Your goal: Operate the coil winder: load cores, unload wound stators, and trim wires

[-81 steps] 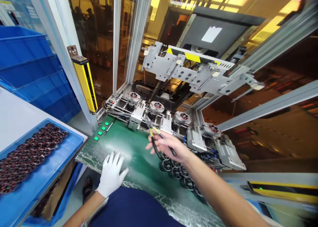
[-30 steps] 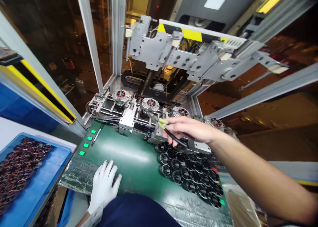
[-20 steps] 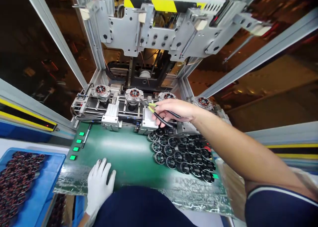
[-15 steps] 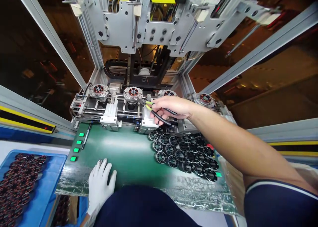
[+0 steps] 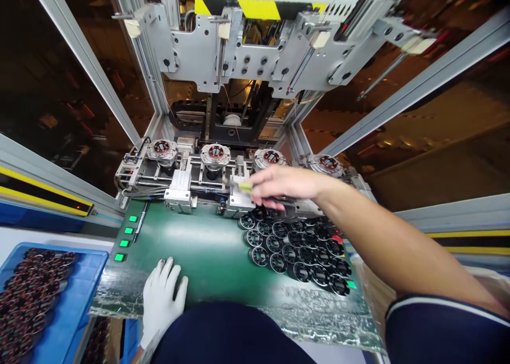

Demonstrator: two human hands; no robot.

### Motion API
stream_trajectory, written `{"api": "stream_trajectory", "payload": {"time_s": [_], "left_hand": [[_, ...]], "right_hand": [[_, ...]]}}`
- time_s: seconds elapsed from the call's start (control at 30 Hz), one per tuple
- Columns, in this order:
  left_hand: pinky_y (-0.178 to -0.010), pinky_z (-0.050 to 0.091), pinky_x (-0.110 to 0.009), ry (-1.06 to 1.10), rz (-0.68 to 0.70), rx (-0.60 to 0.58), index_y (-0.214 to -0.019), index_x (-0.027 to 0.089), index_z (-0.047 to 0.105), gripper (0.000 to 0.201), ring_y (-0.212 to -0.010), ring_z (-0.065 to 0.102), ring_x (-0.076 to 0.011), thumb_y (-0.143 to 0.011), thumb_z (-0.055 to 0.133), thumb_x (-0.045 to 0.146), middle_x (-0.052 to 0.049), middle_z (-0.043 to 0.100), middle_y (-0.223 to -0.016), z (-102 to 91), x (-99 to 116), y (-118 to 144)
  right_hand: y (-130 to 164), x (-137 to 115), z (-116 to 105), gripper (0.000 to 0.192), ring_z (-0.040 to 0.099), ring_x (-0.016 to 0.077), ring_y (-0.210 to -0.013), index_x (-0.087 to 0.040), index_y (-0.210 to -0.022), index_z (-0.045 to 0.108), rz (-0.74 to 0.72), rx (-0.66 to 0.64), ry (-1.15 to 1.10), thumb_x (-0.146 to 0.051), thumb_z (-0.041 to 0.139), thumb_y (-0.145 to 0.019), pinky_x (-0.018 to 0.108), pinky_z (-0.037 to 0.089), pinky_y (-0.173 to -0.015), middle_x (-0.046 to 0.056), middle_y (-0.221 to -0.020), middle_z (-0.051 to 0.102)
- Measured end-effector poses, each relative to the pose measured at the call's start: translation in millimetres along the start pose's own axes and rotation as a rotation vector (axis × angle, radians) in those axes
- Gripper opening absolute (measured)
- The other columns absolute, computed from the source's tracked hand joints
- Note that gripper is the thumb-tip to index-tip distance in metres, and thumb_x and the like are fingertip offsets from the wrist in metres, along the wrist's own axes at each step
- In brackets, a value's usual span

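My right hand point(image 5: 281, 186), bare, is closed around a pair of cutting pliers point(image 5: 246, 186) with yellow-green and black handles. Motion smears the pliers, and their jaws are hard to make out. The hand hovers over the front of the fixture row, just below the third stator holder point(image 5: 270, 158). To its left, a second holder point(image 5: 215, 153) carries a ring-shaped stator with copper windings. My left hand point(image 5: 163, 295), in a white glove, lies with fingers spread on the near left part of the green work surface point(image 5: 199, 257).
Several black-and-silver ring cores point(image 5: 289, 253) stand grouped at the right of the surface. A blue tray point(image 5: 85, 279) of wound stators is at far left. Green buttons point(image 5: 124, 243) and a slim pen-like tool point(image 5: 141, 223) line the left side. A metal machine head point(image 5: 255, 50) hangs above.
My right hand has drawn slightly down and away from the second holder, and the pliers have turned flatter. The view has tilted a little. My left hand stays in place.
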State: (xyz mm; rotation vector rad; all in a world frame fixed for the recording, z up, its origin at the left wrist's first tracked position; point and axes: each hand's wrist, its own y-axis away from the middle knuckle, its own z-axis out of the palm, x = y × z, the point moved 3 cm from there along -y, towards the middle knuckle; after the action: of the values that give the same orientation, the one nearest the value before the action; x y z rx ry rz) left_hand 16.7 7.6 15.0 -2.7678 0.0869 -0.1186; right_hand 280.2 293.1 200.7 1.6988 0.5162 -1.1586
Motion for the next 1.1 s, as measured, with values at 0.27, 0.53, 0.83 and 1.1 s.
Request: {"api": "stream_trajectory", "payload": {"time_s": [0.27,0.53,0.83,1.1], "left_hand": [[-0.095,0.048,-0.046,-0.011,0.010,0.002,-0.115,0.016,0.063,0.029,-0.123,0.058,-0.0371,-0.091,0.061,0.031,-0.015,0.066,-0.130,1.6,-2.4,-2.3],[-0.093,0.049,-0.048,-0.025,0.050,0.008,-0.115,0.015,0.062,0.029,-0.125,0.057,-0.0391,-0.093,0.056,0.033,-0.017,0.066,-0.129,5.1,-6.4,-7.4],[-0.095,0.049,-0.049,-0.026,0.014,-0.016,-0.115,0.017,0.062,0.027,-0.126,0.057,-0.0380,-0.094,0.055,0.032,-0.017,0.066,-0.129,1.2,-3.0,-13.0],[-0.097,0.049,-0.051,0.003,-0.010,-0.014,-0.116,0.018,0.061,0.027,-0.128,0.056,-0.0380,-0.094,0.056,0.031,-0.016,0.065,-0.130,1.4,-5.2,-10.9]], "right_hand": [[88.6,8.1,-14.7,0.042,0.057,0.0117,-0.059,-0.014,-0.107,0.067,-0.028,0.179,-0.009,-0.048,0.070,-0.082,0.025,0.049,-0.054,0.004,-0.082,0.064],[101.2,59.5,-73.7,0.030,0.068,0.0203,-0.077,-0.021,-0.092,0.065,0.150,0.381,-0.150,-0.043,0.070,-0.073,0.032,0.059,-0.067,0.006,-0.092,0.070],[87.7,63.5,-75.3,0.022,0.067,0.0183,-0.072,-0.020,-0.082,0.062,0.126,0.319,-0.158,-0.039,0.068,-0.073,0.029,0.059,-0.060,0.006,-0.086,0.069],[84.0,66.2,-80.0,0.025,0.058,0.0118,-0.058,-0.018,-0.084,0.064,0.044,0.312,-0.154,-0.041,0.069,-0.075,0.023,0.048,-0.047,0.005,-0.081,0.066]]}}
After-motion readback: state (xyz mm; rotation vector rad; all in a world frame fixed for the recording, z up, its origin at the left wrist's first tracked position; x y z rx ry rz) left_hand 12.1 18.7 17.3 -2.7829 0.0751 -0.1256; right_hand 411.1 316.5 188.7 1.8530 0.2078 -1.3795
